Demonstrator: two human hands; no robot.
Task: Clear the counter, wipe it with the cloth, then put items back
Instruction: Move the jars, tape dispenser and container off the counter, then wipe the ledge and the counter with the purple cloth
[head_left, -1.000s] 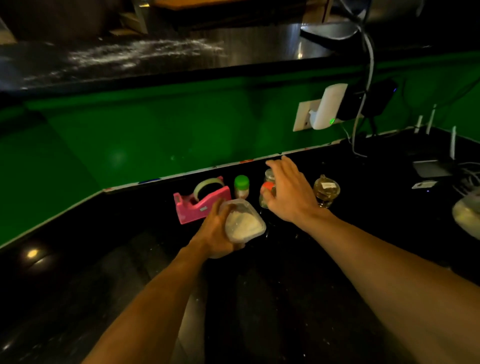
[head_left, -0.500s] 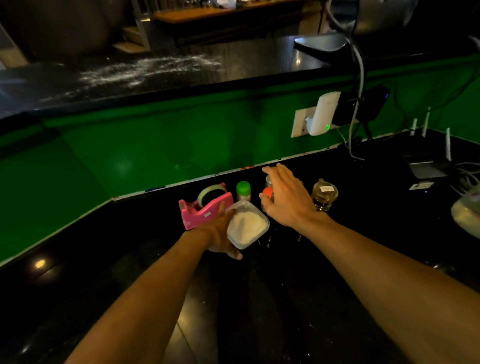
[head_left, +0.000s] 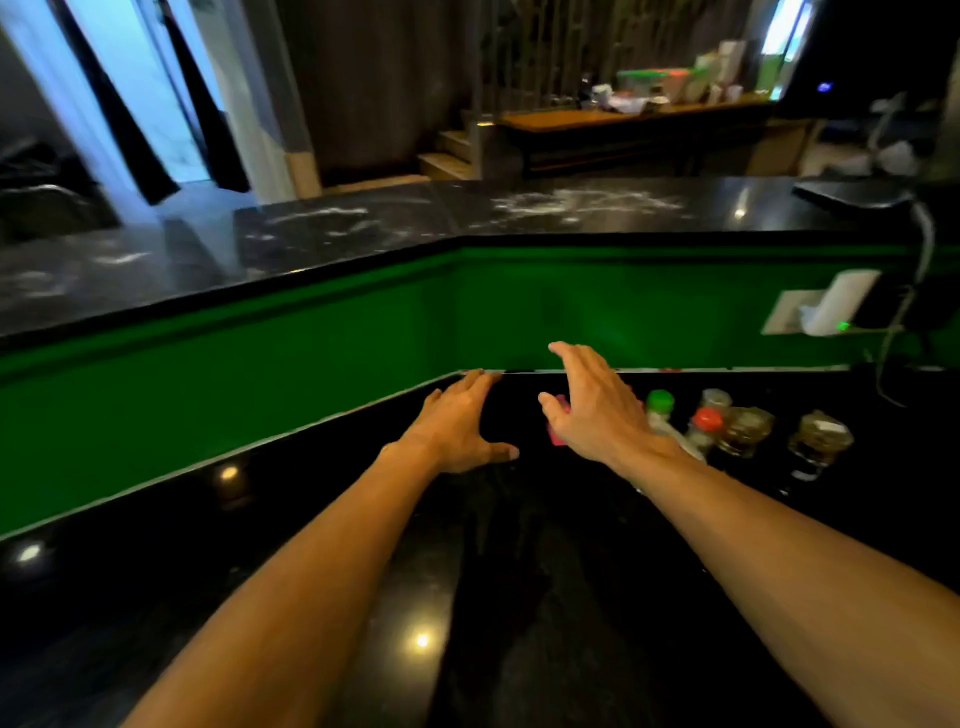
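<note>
Glossy black stone makes up the table (head_left: 311, 519), backed by a smooth green wall panel (head_left: 260, 364). Half a second ago my left hand (head_left: 457, 426) gripped the clear tub of white powder. Now it is empty, fingers spread, just left of the pink tape dispenser (head_left: 557, 440). My right hand (head_left: 597, 410) has left the red-capped bottle (head_left: 705, 423) and hovers open over the dispenser, hiding most of it. Right of the dispenser stand a green-capped bottle (head_left: 661, 408), the red-capped one and squat glass jars (head_left: 748, 431). I judge the items are going back into place. No cloth is in view.
</note>
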